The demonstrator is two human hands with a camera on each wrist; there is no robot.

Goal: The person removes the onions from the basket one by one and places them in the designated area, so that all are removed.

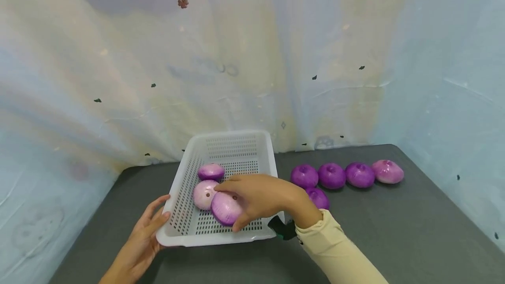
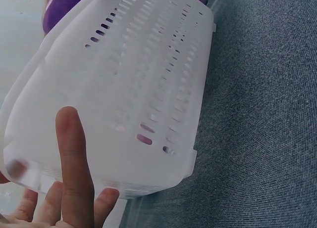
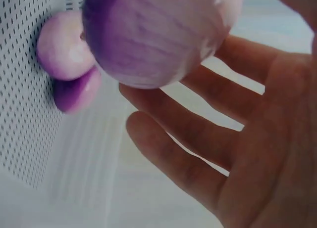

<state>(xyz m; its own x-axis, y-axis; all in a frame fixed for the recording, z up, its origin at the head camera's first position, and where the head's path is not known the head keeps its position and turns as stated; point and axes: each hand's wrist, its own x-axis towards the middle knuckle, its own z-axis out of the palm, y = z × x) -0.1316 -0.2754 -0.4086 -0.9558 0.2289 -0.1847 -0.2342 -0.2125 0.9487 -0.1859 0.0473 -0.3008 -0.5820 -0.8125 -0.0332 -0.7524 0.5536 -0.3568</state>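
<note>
A white perforated plastic basket (image 1: 209,240) is tipped toward the person. At its left front corner, my left hand (image 1: 138,244) grips the rim with the thumb, while its fingers (image 2: 72,154) lie against the outer wall. My right hand (image 1: 260,194) reaches inside from the right, its fingers curled round a purple-and-white onion (image 1: 225,209). The right wrist view shows that onion (image 3: 153,35) close up, with fingertips along its side. Two more such onions, a pale one (image 1: 204,195) and a purple-sided one (image 1: 211,172), lie left of it in the basket.
Several purple onions (image 1: 332,175) stand in a row on the dark grey table (image 1: 394,231), right of the basket. A pinker onion (image 1: 388,172) ends that row. Another onion (image 1: 318,198) is partly behind my right wrist. A pale patterned curtain (image 1: 244,78) hangs behind.
</note>
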